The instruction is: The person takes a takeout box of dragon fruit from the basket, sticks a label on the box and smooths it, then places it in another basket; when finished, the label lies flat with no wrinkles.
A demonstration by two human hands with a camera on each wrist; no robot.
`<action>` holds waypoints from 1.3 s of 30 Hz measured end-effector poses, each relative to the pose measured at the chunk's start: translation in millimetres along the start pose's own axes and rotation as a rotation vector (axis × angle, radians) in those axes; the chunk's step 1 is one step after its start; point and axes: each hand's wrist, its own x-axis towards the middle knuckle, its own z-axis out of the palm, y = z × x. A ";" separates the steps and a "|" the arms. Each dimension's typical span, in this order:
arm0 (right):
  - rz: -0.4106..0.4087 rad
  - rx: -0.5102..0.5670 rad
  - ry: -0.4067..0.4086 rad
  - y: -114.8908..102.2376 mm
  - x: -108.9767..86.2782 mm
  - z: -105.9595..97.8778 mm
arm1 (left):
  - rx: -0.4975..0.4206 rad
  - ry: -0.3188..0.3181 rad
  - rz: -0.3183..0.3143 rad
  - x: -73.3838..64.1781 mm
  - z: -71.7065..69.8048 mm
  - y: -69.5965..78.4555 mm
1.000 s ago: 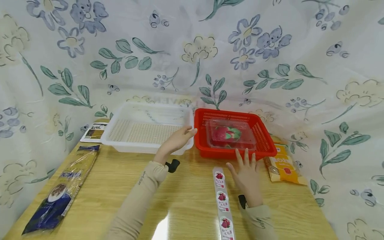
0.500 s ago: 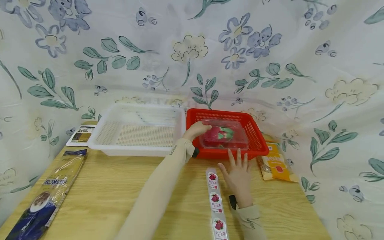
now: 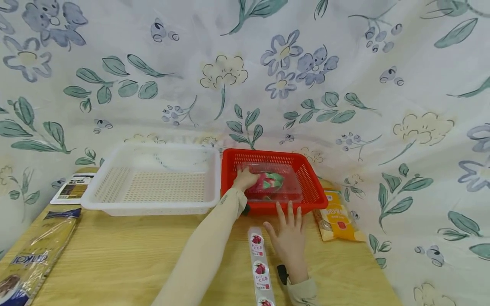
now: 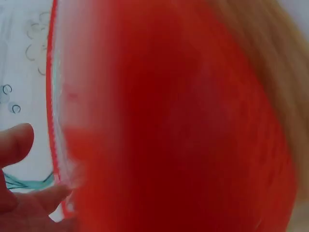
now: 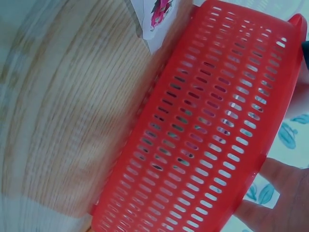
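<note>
Inside the red basket [image 3: 318, 196] lies a clear plastic box [image 3: 294, 189] with a pink and green dragon fruit [image 3: 272, 182] in it. My left hand [image 3: 245, 179] reaches over the basket's left front corner to the box's left side. In the left wrist view, its thumb and fingers [image 4: 50, 197] are apart, and one fingertip is at the box's clear edge. With fingers spread, my right hand [image 3: 289, 244] touches the basket's front rim; the right wrist view shows two fingertips against the red rim. A strip of dragon fruit stickers [image 3: 262, 274] lies left of that hand.
A white basket [image 3: 153, 209] stands directly left of the red one. Farther left are a flat package [image 3: 74, 188] and a long gold and blue packet [image 3: 42, 250]. An orange-yellow bag [image 3: 340, 219] lies right of the red basket. A floral curtain hangs behind.
My left hand has moved right, from above the white basket's edge into the red basket beside the box. The right hand stays at the front rim. The head view has shifted rightward.
</note>
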 end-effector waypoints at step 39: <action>0.006 0.042 0.016 3.3 2.1 3.5 | -0.303 -0.126 -0.265 26.8 -25.6 6.1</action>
